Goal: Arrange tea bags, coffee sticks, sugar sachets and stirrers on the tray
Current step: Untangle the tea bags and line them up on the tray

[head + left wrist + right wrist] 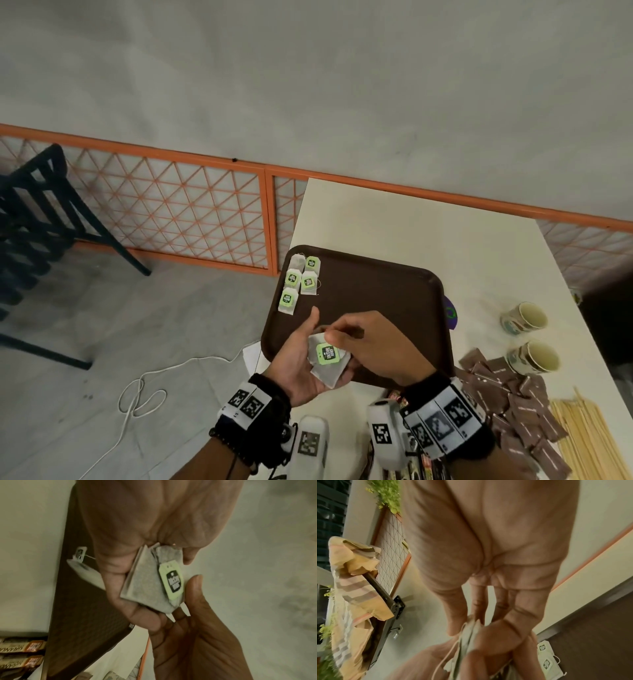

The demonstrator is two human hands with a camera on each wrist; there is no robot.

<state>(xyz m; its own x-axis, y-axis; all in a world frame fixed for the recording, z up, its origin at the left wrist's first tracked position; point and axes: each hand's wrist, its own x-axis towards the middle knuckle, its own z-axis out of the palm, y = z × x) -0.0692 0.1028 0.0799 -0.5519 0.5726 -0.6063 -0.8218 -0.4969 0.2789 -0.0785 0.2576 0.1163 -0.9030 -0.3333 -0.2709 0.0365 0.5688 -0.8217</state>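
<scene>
Four tea bags (299,281) lie in a tight cluster at the far left corner of the brown tray (383,291), which sits on the white tabletop (428,233). Above the tray's near left corner, the left hand (301,363) cups a small stack of tea bags (327,363), fingers curled under it, while the right hand (373,346) pinches the top of the stack with thumb and forefinger. Brown sugar sachets (507,394) and wooden stirrers (589,442) lie at the right near edge of the tabletop, coffee sticks (421,462) at the near edge below the wrists, and two cups (529,337) just beyond the sachets.

Left wrist view: the stack (149,582) shows as several thin paper envelopes pressed flat, a green tag (171,580) on the uppermost one; the thumb (192,588) of the left hand bears on its edge.

Right wrist view: fingertips (453,626) close on the bag paper and a loose string (447,654).

These bags look light, soft and easily torn; likely best taken singly by the paper edge or the tag, since the strings may snag on neighbours.
</scene>
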